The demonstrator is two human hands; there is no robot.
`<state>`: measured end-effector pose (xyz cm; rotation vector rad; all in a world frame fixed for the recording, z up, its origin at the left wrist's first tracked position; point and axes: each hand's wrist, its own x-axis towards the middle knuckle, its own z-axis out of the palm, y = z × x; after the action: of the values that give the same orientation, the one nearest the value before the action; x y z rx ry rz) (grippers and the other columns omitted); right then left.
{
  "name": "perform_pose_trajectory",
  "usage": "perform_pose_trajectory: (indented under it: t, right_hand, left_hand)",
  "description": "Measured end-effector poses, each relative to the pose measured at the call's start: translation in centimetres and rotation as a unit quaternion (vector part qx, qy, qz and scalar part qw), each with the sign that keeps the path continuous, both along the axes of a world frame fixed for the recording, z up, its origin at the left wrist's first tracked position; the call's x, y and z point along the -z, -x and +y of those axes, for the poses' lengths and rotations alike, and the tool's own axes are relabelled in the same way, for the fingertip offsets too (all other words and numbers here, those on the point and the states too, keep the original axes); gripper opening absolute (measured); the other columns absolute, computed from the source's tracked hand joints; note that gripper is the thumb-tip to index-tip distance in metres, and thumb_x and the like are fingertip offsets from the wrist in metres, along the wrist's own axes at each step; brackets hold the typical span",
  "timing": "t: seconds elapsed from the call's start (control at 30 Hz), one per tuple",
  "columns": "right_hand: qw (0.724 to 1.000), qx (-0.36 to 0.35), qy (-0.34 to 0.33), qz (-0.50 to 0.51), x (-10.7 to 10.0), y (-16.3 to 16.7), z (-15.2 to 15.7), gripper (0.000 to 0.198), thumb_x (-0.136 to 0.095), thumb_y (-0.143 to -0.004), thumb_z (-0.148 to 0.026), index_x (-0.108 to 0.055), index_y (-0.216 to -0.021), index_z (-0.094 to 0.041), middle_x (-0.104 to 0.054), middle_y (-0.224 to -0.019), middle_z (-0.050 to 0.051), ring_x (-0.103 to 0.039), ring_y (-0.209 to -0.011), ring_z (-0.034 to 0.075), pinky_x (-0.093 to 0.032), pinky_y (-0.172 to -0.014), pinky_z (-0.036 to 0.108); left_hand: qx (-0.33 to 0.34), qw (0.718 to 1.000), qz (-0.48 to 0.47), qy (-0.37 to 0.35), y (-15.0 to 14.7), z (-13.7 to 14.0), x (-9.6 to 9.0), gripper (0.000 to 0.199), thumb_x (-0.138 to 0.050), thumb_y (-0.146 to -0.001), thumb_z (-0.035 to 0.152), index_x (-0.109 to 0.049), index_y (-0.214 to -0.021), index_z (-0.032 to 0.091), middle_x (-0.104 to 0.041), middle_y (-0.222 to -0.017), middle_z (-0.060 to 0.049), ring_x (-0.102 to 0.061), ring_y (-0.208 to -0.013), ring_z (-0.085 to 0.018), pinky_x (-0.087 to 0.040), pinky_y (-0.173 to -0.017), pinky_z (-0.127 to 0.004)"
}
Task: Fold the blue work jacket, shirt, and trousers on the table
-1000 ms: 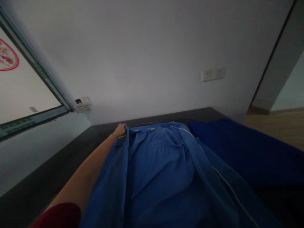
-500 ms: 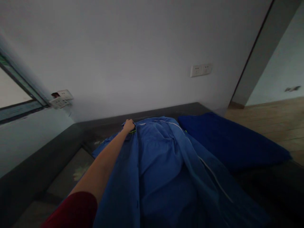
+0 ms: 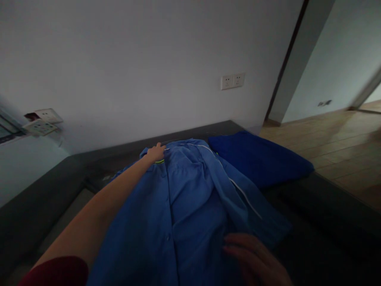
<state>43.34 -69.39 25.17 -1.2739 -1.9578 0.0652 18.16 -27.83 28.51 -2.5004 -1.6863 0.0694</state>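
A blue long-sleeved shirt (image 3: 187, 198) lies spread on a dark surface, its front parted and a light stripe running down the sleeve on the right. My left hand (image 3: 156, 153) rests on the shirt's far left part near the collar, fingers stretched out over the cloth beside a yellow-green trim. In the lower right, my right hand (image 3: 253, 256) is over the shirt's near right part, dim and slightly blurred. Its fingers are apart with nothing seen in them; whether they touch the cloth I cannot tell.
A darker blue folded cloth (image 3: 258, 159) lies to the right of the shirt. The dark surface (image 3: 220, 128) meets a white wall with a double socket (image 3: 232, 81). More sockets (image 3: 41, 126) hang at the left. Wooden flooring (image 3: 342, 139) lies beyond the right edge.
My left hand has loosened from the shirt's edge and now lies on it; the left front panel has spread flatter to the right. My right hand has entered at lower right. The view has turned right.
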Motion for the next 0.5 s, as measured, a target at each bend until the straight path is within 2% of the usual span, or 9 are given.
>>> perform_pose_trajectory:
  t: [0.1,0.2,0.33,0.4,0.5]
  right_hand:
    - [0.982,0.183,0.012,0.039,0.2,-3.2,-1.0,0.027,-0.043,-0.093,-0.032,-0.068,-0.099,-0.024,-0.07,-0.098,0.006,-0.068,-0.087,0.017,-0.056,-0.076,0.027]
    - [0.954,0.294,0.037,0.039,1.3,-5.4,-1.2,0.035,-0.041,-0.093,-0.044,-0.067,-0.099,-0.022,-0.068,-0.098,0.008,-0.066,-0.088,0.021,-0.055,-0.079,0.035]
    - [0.92,0.389,0.046,-0.003,2.7,-7.3,-0.5,0.048,-0.033,-0.093,-0.051,-0.063,-0.11,-0.016,-0.063,-0.111,0.014,-0.056,-0.105,0.029,-0.047,-0.089,0.047]
    - [0.912,0.407,0.05,-0.033,3.3,-7.9,-0.2,0.051,-0.032,-0.094,-0.05,-0.06,-0.115,-0.013,-0.061,-0.116,0.017,-0.053,-0.11,0.031,-0.045,-0.09,0.049]
    - [0.912,0.399,0.068,-0.061,4.3,-8.4,0.3,0.046,-0.034,-0.094,-0.046,-0.059,-0.116,-0.015,-0.061,-0.117,0.016,-0.054,-0.109,0.031,-0.045,-0.086,0.049]
  left_hand:
    - [0.083,0.996,-0.036,0.027,-5.0,-0.9,-0.6,0.041,-0.048,-0.083,0.017,-0.055,-0.124,0.02,-0.057,-0.123,-0.013,-0.056,-0.114,-0.028,-0.045,-0.096,-0.04]
    - [0.148,0.987,-0.058,0.017,-11.2,-2.1,-0.4,0.04,-0.046,-0.085,0.017,-0.055,-0.124,0.021,-0.057,-0.126,-0.009,-0.053,-0.118,-0.023,-0.041,-0.101,-0.034]
    - [0.227,0.97,-0.092,-0.008,-18.8,-3.4,0.4,0.038,-0.044,-0.086,0.015,-0.056,-0.122,0.02,-0.058,-0.124,-0.008,-0.051,-0.119,-0.02,-0.039,-0.104,-0.031]
    - [0.23,0.968,-0.096,-0.012,-21.4,-3.5,0.9,0.037,-0.043,-0.086,0.014,-0.056,-0.121,0.017,-0.058,-0.122,-0.011,-0.053,-0.117,-0.02,-0.041,-0.102,-0.031]
    - [0.201,0.976,-0.084,-0.008,-23.4,-3.1,2.0,0.032,-0.042,-0.087,0.012,-0.058,-0.115,0.01,-0.06,-0.114,-0.016,-0.057,-0.11,-0.022,-0.045,-0.097,-0.033]
